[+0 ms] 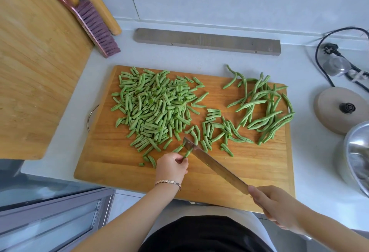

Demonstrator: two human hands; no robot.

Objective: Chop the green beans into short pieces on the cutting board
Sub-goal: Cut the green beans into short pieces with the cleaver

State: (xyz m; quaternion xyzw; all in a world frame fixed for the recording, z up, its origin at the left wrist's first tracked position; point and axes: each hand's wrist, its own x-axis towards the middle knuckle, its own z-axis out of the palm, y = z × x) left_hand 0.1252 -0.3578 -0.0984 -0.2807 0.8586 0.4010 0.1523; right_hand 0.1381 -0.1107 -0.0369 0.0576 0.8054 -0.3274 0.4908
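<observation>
- Head view: the left hand [172, 166] pinches one short green bean [187, 153] between its thumb and fingers [180, 159], low on the cutting board [119, 169].
- This bean's long axis runs up and to the right from the fingers, meeting the knife [215, 166] near the blade tip.
- The right hand [279, 205] is clamped round the knife handle, and the blade slants across the bean.
- Uncut long beans [265, 110] lie well apart at the board's right, and chopped pieces [153, 106] are heaped at its left.

The left hand [171, 166], a silvery link bracelet [168, 183] at its wrist, reaches forward and pinches a short green bean piece [187, 153]. The right hand [277, 207], forearm angling in from the right, curls round the handle of a long steel-bladed knife [215, 166].
</observation>
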